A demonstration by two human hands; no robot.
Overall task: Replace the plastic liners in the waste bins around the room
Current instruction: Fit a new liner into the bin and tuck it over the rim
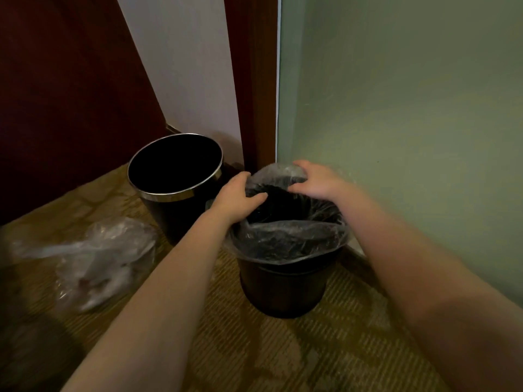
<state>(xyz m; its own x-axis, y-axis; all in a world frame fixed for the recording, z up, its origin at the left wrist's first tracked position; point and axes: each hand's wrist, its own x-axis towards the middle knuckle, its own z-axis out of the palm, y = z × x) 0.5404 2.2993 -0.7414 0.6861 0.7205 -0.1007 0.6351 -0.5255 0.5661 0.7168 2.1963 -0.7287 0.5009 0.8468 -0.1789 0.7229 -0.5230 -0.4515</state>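
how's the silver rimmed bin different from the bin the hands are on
The silver-rimmed bin is bare inside; the near bin has a clear liner draped over its rim. The silver-rimmed bin has a shiny metal band at its top; the near bin is dark all over. No hand touches the silver-rimmed bin; the left hand and right hand grip the liner on the near bin. Both are dark, round and upright on the carpet.
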